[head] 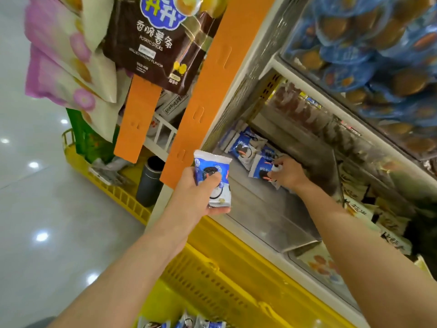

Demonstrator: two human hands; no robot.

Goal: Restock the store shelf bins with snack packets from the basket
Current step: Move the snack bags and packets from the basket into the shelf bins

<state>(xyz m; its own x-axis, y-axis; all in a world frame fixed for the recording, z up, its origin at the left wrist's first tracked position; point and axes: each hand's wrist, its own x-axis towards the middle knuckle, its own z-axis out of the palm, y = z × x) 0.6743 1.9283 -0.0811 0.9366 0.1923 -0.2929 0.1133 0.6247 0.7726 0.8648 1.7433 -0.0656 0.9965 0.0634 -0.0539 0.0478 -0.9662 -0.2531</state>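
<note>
The person's left grip, just toward 7 o'clock of the view's middle, is closed round a blue-and-white foil snack packet printed with a dark sandwich biscuit. The thumb lies across the packet's front, and the packet stands upright in front of the shelf, outside the bins.

At 3 o'clock of it, the right grip reaches into a clear plastic shelf bin. Its fingers are curled on the edge of a second blue-and-white packet that lies on the bin's floor. More packets of the same kind lie in a loose row at 10 o'clock of that grip, toward the bin's far corner.

At 6 o'clock, below the shelf edge, is a yellow perforated plastic basket. A few blue-and-white packets show at the bottom edge of the view.

At 1 o'clock, an upper clear bin is full of round brown cakes in blue wrappers. At 11 o'clock, a brown bag of potato sticks hangs between two orange plastic strips, with pink-and-cream bags at 9 o'clock of it.

A dark grey cylindrical flask stands at 9 o'clock of the left grip, beside a second yellow crate.
</note>
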